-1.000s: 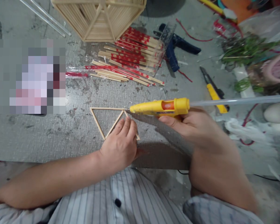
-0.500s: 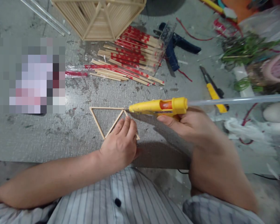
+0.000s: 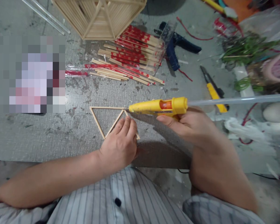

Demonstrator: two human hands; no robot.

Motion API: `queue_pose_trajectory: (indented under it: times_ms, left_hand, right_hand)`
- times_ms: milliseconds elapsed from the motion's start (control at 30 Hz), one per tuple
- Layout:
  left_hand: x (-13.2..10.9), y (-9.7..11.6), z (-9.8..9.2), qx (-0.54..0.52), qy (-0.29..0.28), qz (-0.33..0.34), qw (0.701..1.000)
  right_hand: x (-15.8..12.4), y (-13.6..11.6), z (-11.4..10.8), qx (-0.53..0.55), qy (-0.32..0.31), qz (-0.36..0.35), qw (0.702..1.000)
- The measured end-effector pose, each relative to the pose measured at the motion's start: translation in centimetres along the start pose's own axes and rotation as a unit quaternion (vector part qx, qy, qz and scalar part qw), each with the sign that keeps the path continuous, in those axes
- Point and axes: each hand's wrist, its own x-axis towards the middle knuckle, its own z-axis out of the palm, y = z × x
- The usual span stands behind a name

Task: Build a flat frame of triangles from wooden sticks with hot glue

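A flat frame of thin wooden sticks [image 3: 97,123], joined into triangles, lies on the table. My left hand [image 3: 120,140] is closed over its right-hand part, fingers together at the sticks below the top joint, and hides some of them. Wrapped round the handle of a yellow hot glue gun [image 3: 158,106] is my right hand [image 3: 189,126]. The gun lies level, its metal nozzle tip at the frame's top joint. From its back end a long clear glue stick [image 3: 228,100] runs off to the right.
Beyond the frame lie wooden chopsticks [image 3: 135,57] with red ends and a slatted wooden piece [image 3: 100,23]. A dark blue tool [image 3: 174,46] and a yellow utility knife [image 3: 214,93] lie to the right, near green plants [image 3: 245,51]. The table's front edge [image 3: 67,161] passes beneath my left forearm.
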Motion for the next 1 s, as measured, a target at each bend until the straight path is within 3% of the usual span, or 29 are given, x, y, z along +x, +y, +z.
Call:
queue_pose_trajectory:
  times_ms: [267,600,767,1000]
  left_hand:
    - [0.01,-0.06,0.01,0.009,-0.008,0.0,1.0]
    - [-0.14,-0.03,0.14,-0.007,-0.053,0.005,0.999]
    - [-0.2,-0.04,0.15,-0.006,-0.034,0.005,0.999]
    - [-0.17,0.01,0.06,-0.014,-0.019,0.002,1.0]
  right_hand:
    - [0.11,-0.14,-0.04,-0.011,0.012,-0.027,1.0]
    - [-0.21,0.05,-0.34,0.005,-0.004,0.005,1.0]
    - [-0.11,-0.04,-0.8,0.004,-0.025,0.011,1.0]
    - [0.2,-0.42,-0.43,0.021,-0.007,0.029,0.999]
